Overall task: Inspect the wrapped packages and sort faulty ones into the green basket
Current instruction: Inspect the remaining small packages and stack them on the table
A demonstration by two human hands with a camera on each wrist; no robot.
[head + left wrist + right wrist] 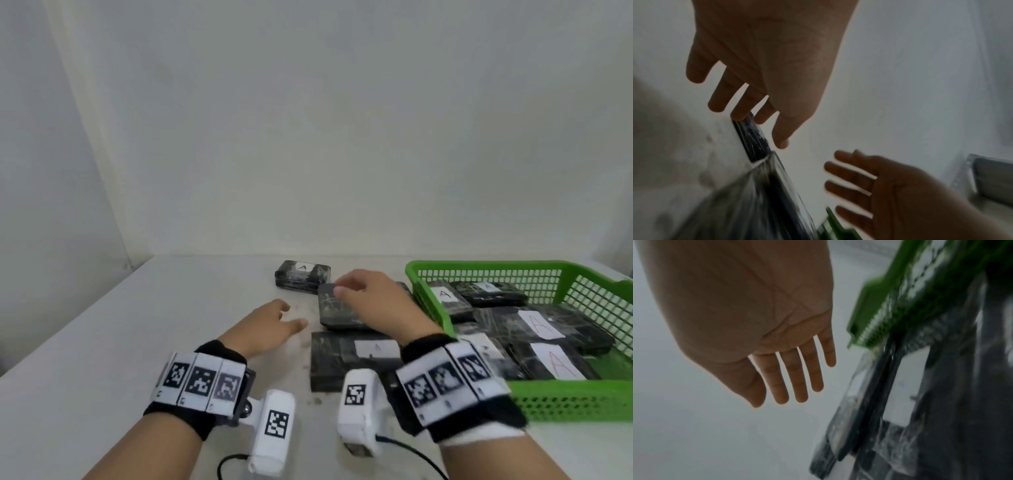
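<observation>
Three packages (354,359) on the table (102,342), left of the filled basket (565,401)

White labels reading "A" sit on wrapped packages (544,327) inside the green basket (582,401) and on the far package (302,277) left of it.

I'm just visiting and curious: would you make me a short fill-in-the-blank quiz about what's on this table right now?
1. The basket at the right is coloured ____.
2. The white labels on the packages in the basket bear the letter ____.
3. The right hand reaches over a package with no label, holding ____.
4. The number of packages outside the basket, on the table, is ____.

Missing words: green; A; nothing; three
</observation>
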